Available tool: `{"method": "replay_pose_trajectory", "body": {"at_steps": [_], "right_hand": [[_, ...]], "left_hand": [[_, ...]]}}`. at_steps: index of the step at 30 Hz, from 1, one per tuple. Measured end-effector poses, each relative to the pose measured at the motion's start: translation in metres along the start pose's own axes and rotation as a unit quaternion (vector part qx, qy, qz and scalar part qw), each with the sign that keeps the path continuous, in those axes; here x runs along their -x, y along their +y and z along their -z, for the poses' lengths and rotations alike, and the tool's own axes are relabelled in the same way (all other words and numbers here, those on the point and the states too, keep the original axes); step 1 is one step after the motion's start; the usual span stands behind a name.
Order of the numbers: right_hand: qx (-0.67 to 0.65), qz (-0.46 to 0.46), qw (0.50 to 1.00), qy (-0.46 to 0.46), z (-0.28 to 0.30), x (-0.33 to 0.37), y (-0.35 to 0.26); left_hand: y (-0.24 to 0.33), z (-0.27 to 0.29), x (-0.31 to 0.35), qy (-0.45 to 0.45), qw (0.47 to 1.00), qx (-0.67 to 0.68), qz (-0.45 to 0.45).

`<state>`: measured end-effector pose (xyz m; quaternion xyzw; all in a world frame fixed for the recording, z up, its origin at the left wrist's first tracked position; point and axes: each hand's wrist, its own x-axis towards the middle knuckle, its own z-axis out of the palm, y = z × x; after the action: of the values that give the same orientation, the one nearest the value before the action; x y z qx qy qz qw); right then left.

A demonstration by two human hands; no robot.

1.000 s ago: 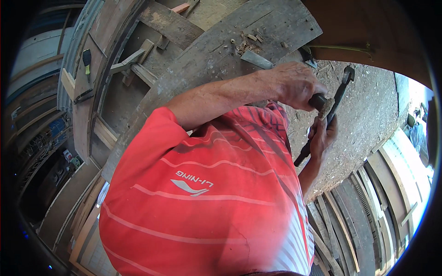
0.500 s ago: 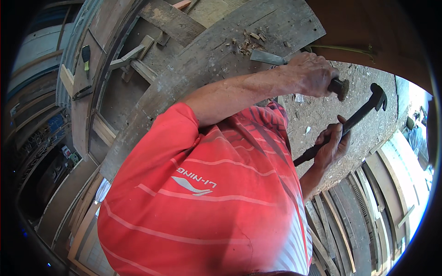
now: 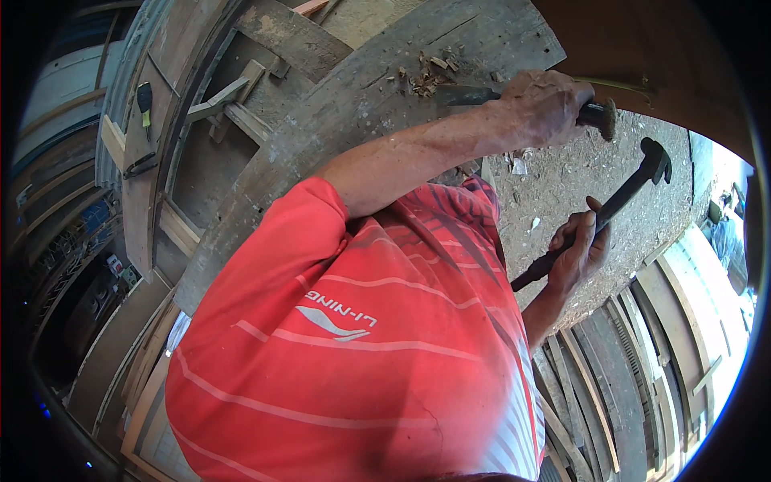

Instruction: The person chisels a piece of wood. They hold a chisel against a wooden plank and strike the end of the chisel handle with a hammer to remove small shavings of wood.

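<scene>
My left hand (image 3: pixel 540 108) is wrapped round the handle of a chisel (image 3: pixel 467 95). Its flat blade points left over a worn wooden board (image 3: pixel 321 132), close to a small heap of wood chips (image 3: pixel 423 83). The struck end of the handle sticks out on the right side of the fist. Lower and to the right, my right hand (image 3: pixel 580 245) grips a claw hammer (image 3: pixel 630 189) by its dark shaft. The hammer head is up near the chisel's butt, apart from it.
On the left, a yellow-and-black screwdriver (image 3: pixel 144 108) lies on a plank. Wood offcuts (image 3: pixel 249 124) sit beside the board. A brown panel (image 3: pixel 642 48) stands at the upper right. Long boards (image 3: pixel 602 377) are stacked at lower right, past the littered ground (image 3: pixel 554 193).
My left hand has risen slightly with the chisel, whose blade has turned and now looks darker. My right hand and the hammer have shifted only slightly.
</scene>
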<state>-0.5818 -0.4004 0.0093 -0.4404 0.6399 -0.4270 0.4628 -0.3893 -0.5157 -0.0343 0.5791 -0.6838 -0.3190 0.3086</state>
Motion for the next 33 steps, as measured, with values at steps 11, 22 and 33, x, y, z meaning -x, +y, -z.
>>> {"method": "replay_pose_trajectory", "body": {"at_steps": [11,22,33], "right_hand": [[0.057,-0.013,0.997,-0.042,-0.008,-0.007,-0.005],[0.087,0.034,0.99,-0.11,-0.029,-0.016,-0.027],[0.23,0.21,0.944,-0.11,-0.053,-0.044,-0.111]], "left_hand": [[-0.004,0.017,0.003,0.148,0.987,0.026,-0.058],[-0.009,0.036,0.001,0.234,0.968,0.058,-0.075],[-0.022,0.041,-0.006,0.332,0.935,0.1,-0.074]]}}
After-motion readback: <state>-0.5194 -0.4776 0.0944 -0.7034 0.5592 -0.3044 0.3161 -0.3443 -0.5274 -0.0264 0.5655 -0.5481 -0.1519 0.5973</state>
